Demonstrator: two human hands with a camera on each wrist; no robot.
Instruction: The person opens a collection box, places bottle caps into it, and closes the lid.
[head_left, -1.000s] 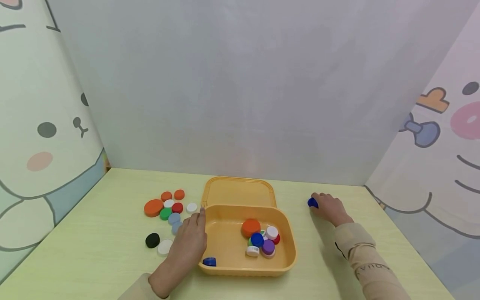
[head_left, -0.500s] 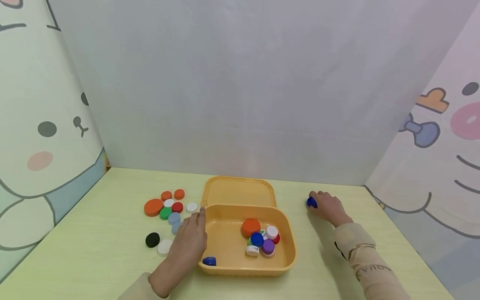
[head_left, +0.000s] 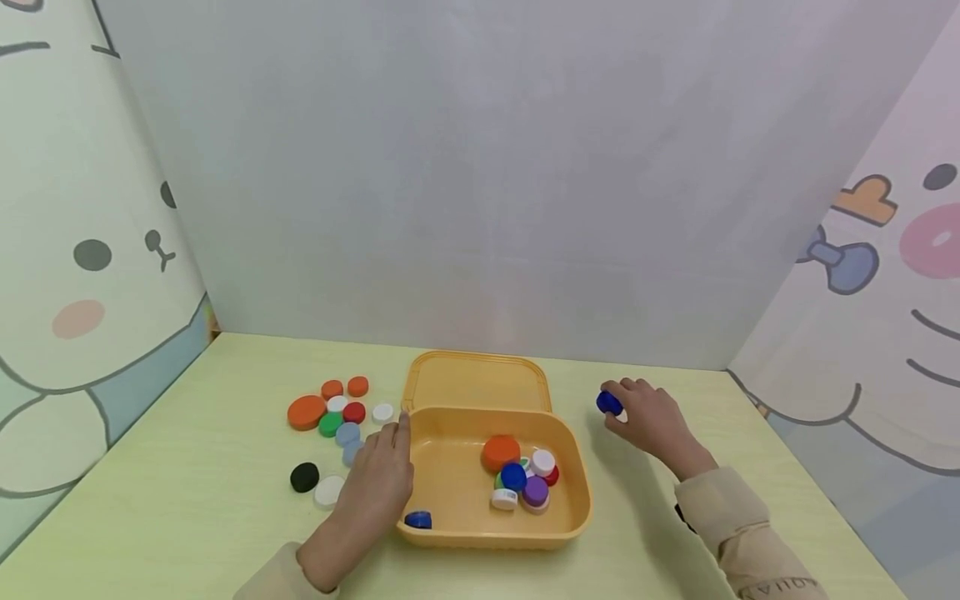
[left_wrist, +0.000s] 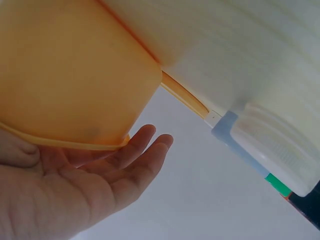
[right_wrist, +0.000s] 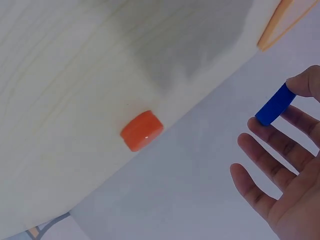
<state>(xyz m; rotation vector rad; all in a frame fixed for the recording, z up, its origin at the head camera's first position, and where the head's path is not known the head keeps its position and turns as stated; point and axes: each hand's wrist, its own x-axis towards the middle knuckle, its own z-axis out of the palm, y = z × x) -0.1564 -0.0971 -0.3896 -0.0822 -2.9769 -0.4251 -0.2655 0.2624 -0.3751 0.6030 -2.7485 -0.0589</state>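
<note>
Head view, right: the right grip (head_left: 651,417) grasps a dark blue cap (head_left: 609,403) between thumb and fingers, over the table (head_left: 187,467) and well to the right of the yellow box (head_left: 450,475).
Head view, left: the left grip (head_left: 381,479) rests on the box's left rim, released, its fingers fairly straight and the index finger lying along the rim.
Head view, inside the box: toward the right, a large orange cap (head_left: 501,452), a blue cap (head_left: 513,477), a purple cap (head_left: 535,490) and a few white, red and green ones crowd together; a second blue cap (head_left: 418,520) lies in the near left corner.
Head view, behind the box: a flat yellow lid (head_left: 477,382), its near edge hidden by the box.
Head view, loose caps: a scattered cluster left of the box, including a big orange disc (head_left: 307,412), a green cap (head_left: 330,424) and a black cap (head_left: 304,477).
Left wrist view: the box's outer wall fills the upper left; the palm lies against the rim, with two fingertips free beyond its corner.
Right wrist view: the dark blue cap sits edge-on between thumb and fingers, two other fingers spread away from it; an orange cap (right_wrist: 142,131) stands on the table, apart from the hand.
</note>
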